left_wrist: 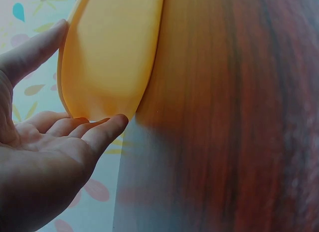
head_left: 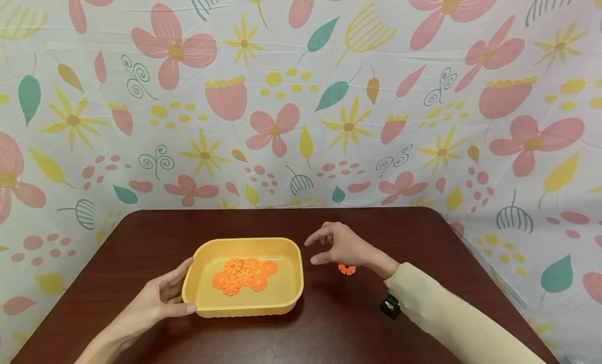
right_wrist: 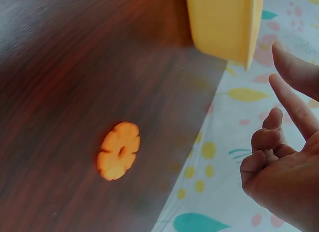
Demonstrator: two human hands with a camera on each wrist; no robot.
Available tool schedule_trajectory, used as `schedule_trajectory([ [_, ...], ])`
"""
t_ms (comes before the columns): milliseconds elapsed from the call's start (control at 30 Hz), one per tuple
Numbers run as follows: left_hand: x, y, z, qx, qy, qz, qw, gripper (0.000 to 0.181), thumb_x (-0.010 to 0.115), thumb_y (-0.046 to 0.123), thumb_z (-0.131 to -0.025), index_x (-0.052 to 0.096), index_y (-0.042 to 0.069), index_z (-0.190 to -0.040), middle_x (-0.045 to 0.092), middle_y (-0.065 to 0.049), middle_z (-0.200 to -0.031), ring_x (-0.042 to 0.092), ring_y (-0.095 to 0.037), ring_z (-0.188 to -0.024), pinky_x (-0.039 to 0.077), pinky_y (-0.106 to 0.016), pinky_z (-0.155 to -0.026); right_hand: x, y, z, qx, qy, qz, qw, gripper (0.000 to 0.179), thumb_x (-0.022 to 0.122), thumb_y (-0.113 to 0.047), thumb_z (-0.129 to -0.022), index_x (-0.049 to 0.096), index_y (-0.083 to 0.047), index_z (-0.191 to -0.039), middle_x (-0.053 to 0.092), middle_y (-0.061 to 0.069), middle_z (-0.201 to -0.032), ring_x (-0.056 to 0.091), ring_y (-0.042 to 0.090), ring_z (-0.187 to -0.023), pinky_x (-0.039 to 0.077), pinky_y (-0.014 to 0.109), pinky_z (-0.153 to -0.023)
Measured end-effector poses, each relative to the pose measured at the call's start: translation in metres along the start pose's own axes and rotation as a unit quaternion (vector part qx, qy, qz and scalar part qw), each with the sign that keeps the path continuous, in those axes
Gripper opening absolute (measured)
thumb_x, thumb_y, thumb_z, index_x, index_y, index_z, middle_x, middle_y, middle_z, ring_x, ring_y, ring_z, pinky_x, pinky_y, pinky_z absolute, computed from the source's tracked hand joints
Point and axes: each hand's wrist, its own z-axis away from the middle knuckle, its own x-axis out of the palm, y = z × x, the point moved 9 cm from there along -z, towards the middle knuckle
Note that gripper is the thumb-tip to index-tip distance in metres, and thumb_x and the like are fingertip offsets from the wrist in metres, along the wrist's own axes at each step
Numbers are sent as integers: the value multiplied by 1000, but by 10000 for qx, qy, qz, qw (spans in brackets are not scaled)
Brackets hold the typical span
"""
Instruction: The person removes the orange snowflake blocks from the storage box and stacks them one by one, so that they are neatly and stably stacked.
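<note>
A yellow plastic tray (head_left: 249,308) with rounded corners stands on the table, and several orange notched flower-shaped discs (head_left: 244,276) lie in it, some overlapping. My left hand (head_left: 152,304) grips the tray's left end, thumb at the near corner and fingers along the outer wall. The left wrist view shows that tray end (left_wrist: 112,57) between thumb and fingers. To the right of the tray, my right hand (head_left: 345,243) hovers with nothing in it, thumb and index finger apart. One more orange disc (right_wrist: 118,151) lies flat on the table, partly hidden below the right hand in the head view.
The dark brown wooden table (head_left: 329,332) has rounded far corners. Behind it hangs a white cloth (head_left: 301,55) printed with flowers and leaves. A small black device (head_left: 390,306) is attached under the right sleeve (head_left: 437,306).
</note>
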Motion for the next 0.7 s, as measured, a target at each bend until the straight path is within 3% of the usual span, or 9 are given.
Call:
schedule_trajectory([
  [300,-1,0,-1,69,12,-5,10000,99,78,0,-93,13,0,-168,16,-21,-171,48,-4,-139,50,-28,-102,11,-26,-17,-266,-215,-73,9994,35,91,-17,-83,82,-12,-116,61,-2,-93,54,25,-92,47,35,-77],
  [500,0,0,1,136,34,62,9999,99,78,-1,-92,15,0,-168,17,-21,-171,50,-4,-137,51,-28,-101,28,-41,-29,-361,-383,-145,9985,33,91,-16,-84,82,-15,-115,61,8,-93,53,25,-83,43,30,-72],
  [700,0,-1,-1,89,51,99,9999,99,78,-1,-91,16,1,-168,18,-20,-171,51,-6,-138,51,-29,-101,46,-55,-40,-489,-525,-15,9974,34,92,-15,-83,82,-17,-115,57,0,-89,49,16,-81,41,30,-71],
])
